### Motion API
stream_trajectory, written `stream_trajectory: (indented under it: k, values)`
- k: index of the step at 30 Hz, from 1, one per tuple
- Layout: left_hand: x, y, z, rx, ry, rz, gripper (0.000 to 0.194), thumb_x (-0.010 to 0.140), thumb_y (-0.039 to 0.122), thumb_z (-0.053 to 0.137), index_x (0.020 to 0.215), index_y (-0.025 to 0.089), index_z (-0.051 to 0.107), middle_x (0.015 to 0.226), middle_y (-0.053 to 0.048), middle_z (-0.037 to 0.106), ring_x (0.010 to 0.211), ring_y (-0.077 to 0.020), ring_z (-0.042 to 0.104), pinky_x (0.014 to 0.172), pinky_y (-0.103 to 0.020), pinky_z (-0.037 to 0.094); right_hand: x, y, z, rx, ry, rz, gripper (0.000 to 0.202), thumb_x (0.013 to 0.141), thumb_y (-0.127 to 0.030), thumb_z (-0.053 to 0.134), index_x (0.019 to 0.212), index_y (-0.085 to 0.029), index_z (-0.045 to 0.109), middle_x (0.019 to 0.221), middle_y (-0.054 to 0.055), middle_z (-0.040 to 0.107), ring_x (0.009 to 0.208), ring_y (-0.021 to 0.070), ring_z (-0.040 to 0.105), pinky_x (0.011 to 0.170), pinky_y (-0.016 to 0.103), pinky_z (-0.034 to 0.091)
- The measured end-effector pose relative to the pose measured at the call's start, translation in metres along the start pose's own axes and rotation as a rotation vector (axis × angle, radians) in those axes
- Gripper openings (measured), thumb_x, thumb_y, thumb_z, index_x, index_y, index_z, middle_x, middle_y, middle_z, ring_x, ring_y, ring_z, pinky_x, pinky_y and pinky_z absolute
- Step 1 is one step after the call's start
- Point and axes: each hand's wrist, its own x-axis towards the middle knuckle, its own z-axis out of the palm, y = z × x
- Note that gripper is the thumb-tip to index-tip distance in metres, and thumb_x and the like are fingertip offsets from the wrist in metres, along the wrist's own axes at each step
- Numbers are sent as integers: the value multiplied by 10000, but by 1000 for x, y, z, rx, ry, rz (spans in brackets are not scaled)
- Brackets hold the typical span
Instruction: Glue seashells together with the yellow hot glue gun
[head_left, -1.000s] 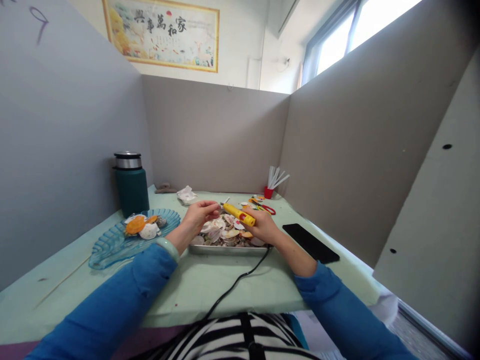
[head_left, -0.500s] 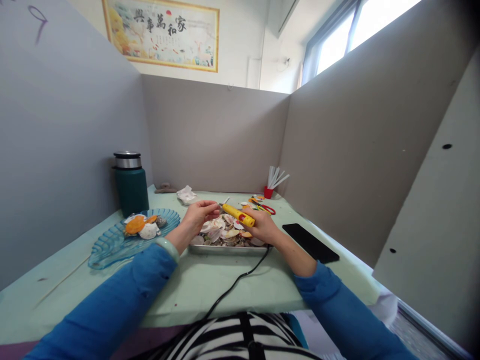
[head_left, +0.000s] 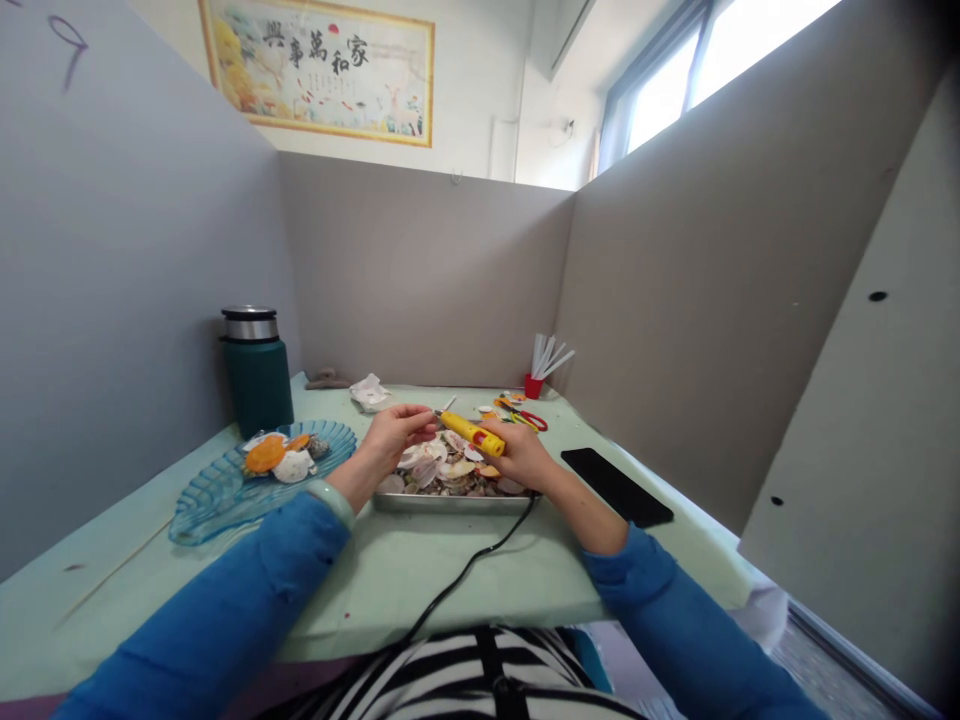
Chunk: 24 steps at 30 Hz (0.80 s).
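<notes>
My right hand (head_left: 519, 455) is wrapped round a yellow glue gun (head_left: 471, 433), whose nozzle points left and slightly up. A black cord runs from its rear end down to the table's front edge. My left hand (head_left: 391, 440) is closed in a pinch by the nozzle tip; whatever it holds is too small to make out. Both hands are above a metal tray (head_left: 454, 504) full of shells (head_left: 442, 468). To the left, a blue glass plate (head_left: 202, 505) bears an orange shell (head_left: 265, 453), a white shell (head_left: 295, 465) and others.
A green bottle (head_left: 259, 380) stands at the back left, near crumpled white tissue (head_left: 369, 392). At the back right are a red cup (head_left: 533, 386) with white sticks and red-handled scissors (head_left: 531, 419). A black phone-like slab (head_left: 616, 487) lies at the right. Grey partitions surround the table.
The view has shifted slightly. My hands and the glue gun keep nearly the same pose, with the nozzle still close to my left fingertips.
</notes>
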Motion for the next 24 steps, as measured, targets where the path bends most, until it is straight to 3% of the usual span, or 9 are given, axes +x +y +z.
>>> stream_trajectory:
  k: [24]
  values:
    - [-2,1,1,17,41,8,170,643,84,725,764,80,604,666,-74,665,561,-134,647,618,-259,545,1,-3,-1,-29,13,0,164,786,-237,565,941,-197,599,796,25,643,667,133,551,608,212,350]
